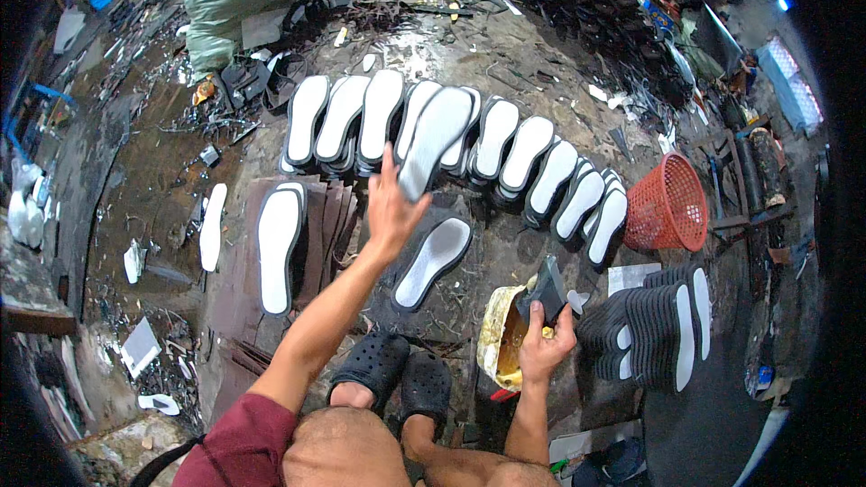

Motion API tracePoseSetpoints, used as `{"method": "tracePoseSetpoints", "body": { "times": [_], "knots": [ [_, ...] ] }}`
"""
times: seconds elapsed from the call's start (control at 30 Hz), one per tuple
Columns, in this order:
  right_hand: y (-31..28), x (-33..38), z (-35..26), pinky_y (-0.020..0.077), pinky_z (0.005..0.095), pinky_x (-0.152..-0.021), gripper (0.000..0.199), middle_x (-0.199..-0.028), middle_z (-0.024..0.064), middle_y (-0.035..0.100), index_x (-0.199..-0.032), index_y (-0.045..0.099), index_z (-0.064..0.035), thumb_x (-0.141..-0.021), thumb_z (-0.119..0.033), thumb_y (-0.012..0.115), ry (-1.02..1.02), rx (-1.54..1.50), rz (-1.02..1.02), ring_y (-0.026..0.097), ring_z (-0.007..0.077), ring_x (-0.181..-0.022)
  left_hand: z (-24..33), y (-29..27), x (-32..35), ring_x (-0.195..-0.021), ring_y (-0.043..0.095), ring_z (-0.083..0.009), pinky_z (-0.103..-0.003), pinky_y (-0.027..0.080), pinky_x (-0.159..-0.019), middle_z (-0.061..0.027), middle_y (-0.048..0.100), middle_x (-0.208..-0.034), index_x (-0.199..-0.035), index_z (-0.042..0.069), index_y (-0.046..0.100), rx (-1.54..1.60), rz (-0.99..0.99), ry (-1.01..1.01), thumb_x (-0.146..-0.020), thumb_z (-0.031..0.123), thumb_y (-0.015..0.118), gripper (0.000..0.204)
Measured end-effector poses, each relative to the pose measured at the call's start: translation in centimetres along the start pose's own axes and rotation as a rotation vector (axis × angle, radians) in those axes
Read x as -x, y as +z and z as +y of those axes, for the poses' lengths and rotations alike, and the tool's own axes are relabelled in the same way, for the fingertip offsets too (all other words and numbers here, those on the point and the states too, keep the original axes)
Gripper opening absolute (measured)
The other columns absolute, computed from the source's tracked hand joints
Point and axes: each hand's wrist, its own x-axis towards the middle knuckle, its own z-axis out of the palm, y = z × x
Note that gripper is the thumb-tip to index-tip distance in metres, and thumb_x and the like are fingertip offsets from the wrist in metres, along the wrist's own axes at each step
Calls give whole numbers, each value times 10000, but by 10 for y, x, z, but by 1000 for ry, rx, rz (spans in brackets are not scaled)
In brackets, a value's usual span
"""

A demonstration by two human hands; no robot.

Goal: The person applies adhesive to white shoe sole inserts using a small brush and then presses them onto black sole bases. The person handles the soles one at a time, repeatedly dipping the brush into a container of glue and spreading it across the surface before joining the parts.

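Note:
My left hand [394, 212] reaches forward with its fingers spread. Between thumb and fingers, close to them, is the lower end of a white-topped insole [437, 137], slightly blurred and tilted over the row; contact is unclear. My right hand [548, 343] grips a dark flat piece [546, 287] above a yellowish tub [492, 329] with amber, glue-like stuff inside. A single white-topped insole [433, 263] lies on the ground before my feet. Beyond it curves a row of stacked white-topped insoles [381, 113]. Another stack [281, 248] stands left of my left forearm.
Dark brown sheets [244, 261] are piled at the left. To the right are a red perforated basket [663, 207] and fanned stacks of black-edged insoles [654, 334]. A pale green sack [221, 22] stands far left. Scraps litter the ground; black clogs [424, 388] are on my feet.

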Motion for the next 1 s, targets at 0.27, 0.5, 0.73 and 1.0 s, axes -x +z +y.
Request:
{"method": "tracePoseSetpoints", "body": {
  "times": [0.27,0.5,0.73,1.0],
  "knots": [
    [-3,-4,-9,531,379,-843,311,-1025,182,729,-1208,637,62,-932,-74,684,13,0,-26,704,263,-906,-14,45,-74,-1134,546,-416,-434,458,-999,-279,584,-1322,-1580,-52,207,-295,69,26,-725,291,902,1154],
    [72,-51,16,509,466,-924,411,-1135,272,692,-1321,564,-30,-922,-116,615,-51,79,-210,668,419,-1098,-58,-11,150,-1194,518,-405,-469,449,-1035,-194,484,-1459,-1316,99,599,-133,-246,254,-765,244,866,630],
    [178,-98,41,549,524,-818,445,-1022,170,744,-1309,625,-157,-865,-146,657,-178,586,-588,702,386,-986,-70,-20,206,-1148,519,-401,-489,473,-941,-195,537,-1291,-1216,98,673,14,-318,99,-847,206,785,400],
    [181,-67,57,571,503,-677,363,-925,100,748,-1205,685,-224,-879,-101,582,-646,703,-770,716,326,-867,-63,-46,192,-1028,535,-349,-458,463,-867,-142,586,-1075,-1233,168,732,-83,-485,61,-850,170,720,383]
  ]
}}
